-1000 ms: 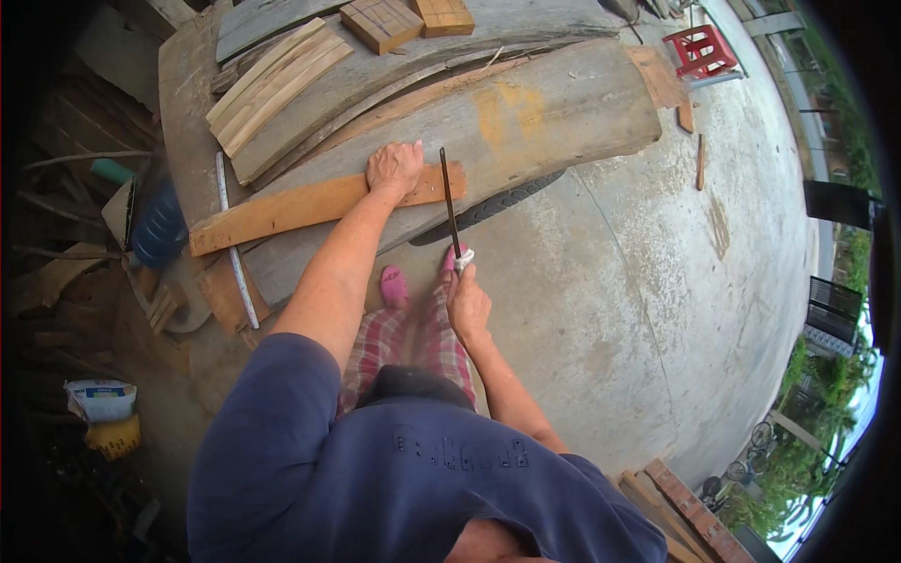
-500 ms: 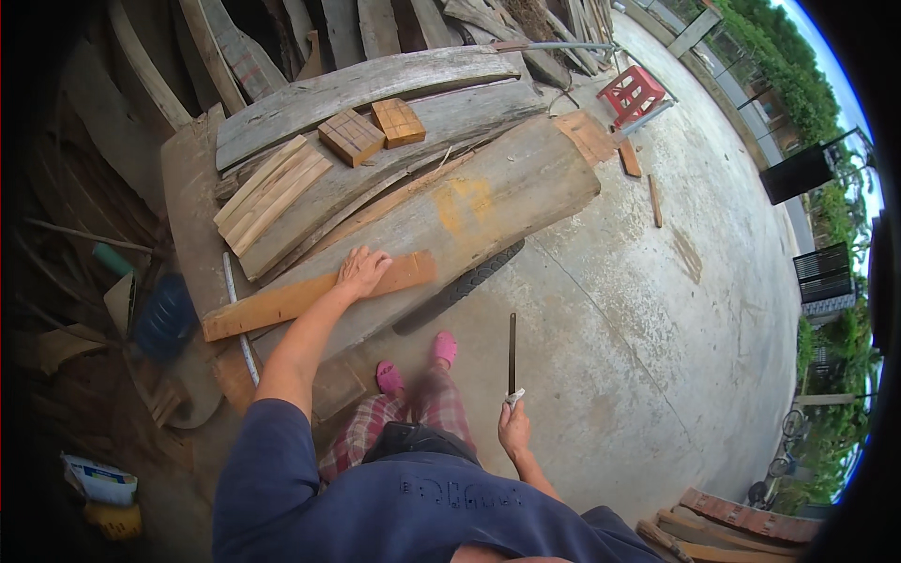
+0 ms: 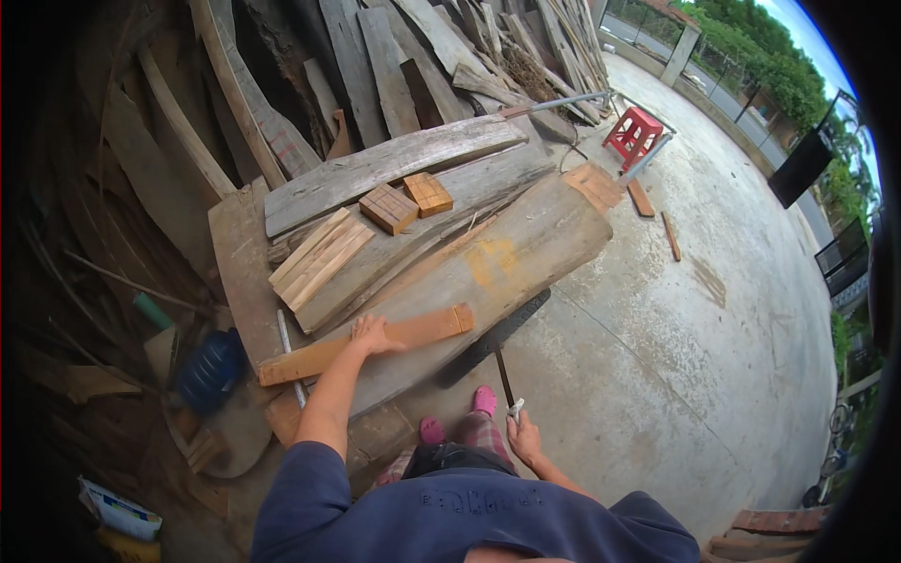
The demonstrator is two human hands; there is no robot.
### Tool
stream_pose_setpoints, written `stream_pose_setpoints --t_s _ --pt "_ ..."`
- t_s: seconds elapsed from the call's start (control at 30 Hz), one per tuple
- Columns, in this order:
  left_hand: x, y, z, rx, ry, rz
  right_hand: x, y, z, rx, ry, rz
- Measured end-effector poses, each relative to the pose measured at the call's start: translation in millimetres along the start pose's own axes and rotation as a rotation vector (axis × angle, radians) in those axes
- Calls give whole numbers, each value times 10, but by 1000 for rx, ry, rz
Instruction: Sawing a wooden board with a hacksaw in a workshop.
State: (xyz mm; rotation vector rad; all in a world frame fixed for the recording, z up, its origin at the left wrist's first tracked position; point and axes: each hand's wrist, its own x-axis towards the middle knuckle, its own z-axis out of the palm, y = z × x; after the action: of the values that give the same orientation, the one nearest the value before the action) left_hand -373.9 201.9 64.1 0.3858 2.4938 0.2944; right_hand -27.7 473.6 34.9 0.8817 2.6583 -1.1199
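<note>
A narrow orange-brown plank (image 3: pixel 427 328) lies on a wide weathered grey board (image 3: pixel 554 230). My left hand (image 3: pixel 373 335) rests on the plank near its middle, palm down with fingers spread, the fingertips at its far edge. Lower right, over the concrete, my right hand (image 3: pixel 524 434) is closed round the white-wrapped end of a long, narrow dark metal blade (image 3: pixel 505 375). The blade points away from me, its tip near the tire under the board. I cannot tell exactly what kind of tool it is.
Two squared wood blocks (image 3: pixel 389 208) and a bundle of pale wood strips (image 3: pixel 321 258) sit on the boards. Rough slabs (image 3: pixel 389 80) lean behind. A black tire (image 3: pixel 493 340) shows below. A red stool (image 3: pixel 633 136) stands far right; a blue jug (image 3: pixel 211 371) is at left.
The view has shifted, so the boards appear lower and farther right. My right hand has brought the blade closer to the boards, its tip now tilted left. My left hand stays on the plank.
</note>
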Motion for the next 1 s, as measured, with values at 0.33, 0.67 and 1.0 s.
stream_pose_setpoints --t_s 0.33,0.67,1.0 --pt "-255 -80 2 -22 -71 181 -38 11 -76 -182 268 -122" --pt "-597 -228 -13 121 486 311 377 -162 -289 -181 293 -254" --pt "-806 -206 671 203 478 208 412 -203 -142 165 101 -180"
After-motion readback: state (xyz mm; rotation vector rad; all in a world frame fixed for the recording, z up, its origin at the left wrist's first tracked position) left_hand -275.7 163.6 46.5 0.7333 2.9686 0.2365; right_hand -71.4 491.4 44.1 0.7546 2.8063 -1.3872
